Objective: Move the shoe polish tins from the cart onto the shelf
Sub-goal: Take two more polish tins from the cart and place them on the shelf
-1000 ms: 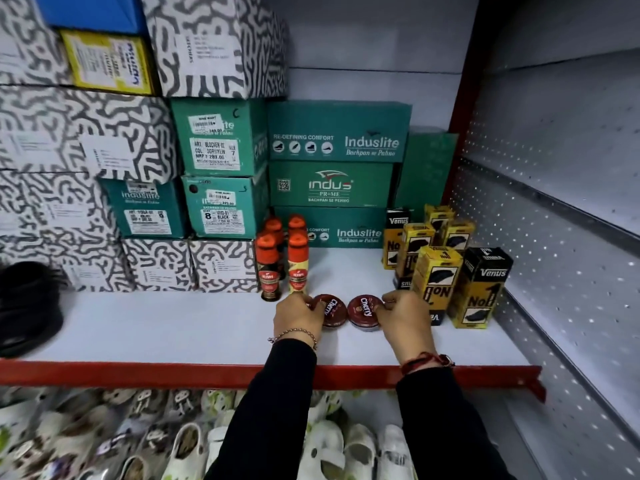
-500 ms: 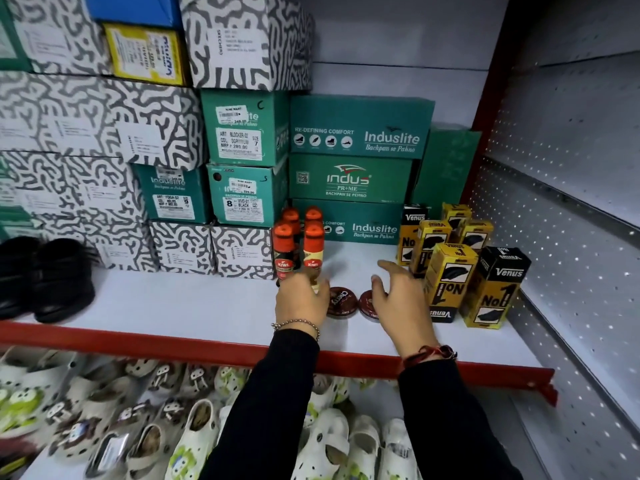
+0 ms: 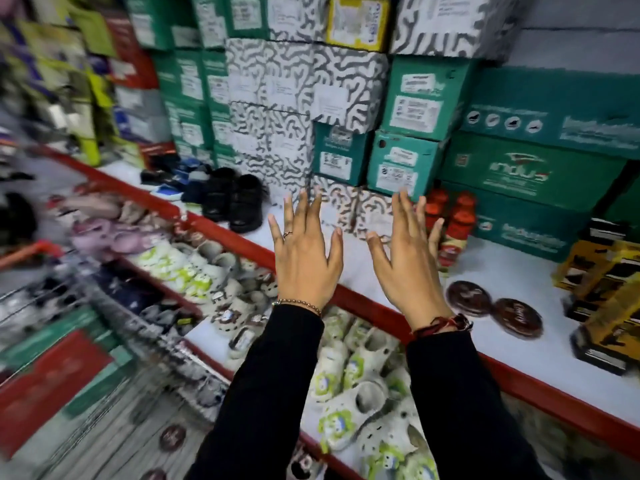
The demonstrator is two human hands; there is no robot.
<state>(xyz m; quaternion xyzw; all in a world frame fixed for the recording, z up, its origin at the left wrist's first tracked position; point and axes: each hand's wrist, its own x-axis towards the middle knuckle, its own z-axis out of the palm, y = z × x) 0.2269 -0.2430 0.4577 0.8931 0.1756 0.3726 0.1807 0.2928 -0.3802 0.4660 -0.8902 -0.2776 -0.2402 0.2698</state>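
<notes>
Two round dark-red shoe polish tins (image 3: 468, 298) (image 3: 517, 317) lie flat side by side on the white shelf (image 3: 512, 271) with its red front edge, to the right of my hands. My left hand (image 3: 304, 252) and my right hand (image 3: 407, 259) hover in front of the shelf with fingers spread and nothing in them. At the lower left is the wire cart (image 3: 104, 420), blurred, and more dark round tins (image 3: 172, 437) (image 3: 152, 475) lie in it.
Red-capped polish bottles (image 3: 453, 230) stand just right of my right hand. Yellow and black polish boxes (image 3: 602, 299) sit at the right. Green and patterned shoe boxes (image 3: 408, 126) are stacked behind. Black shoes (image 3: 235, 199) rest on the shelf; white clogs (image 3: 349, 375) fill the lower shelf.
Both hands let go of the two tins on the shelf and drew back, opening wide. The view swung left and down, bringing the cart into sight.
</notes>
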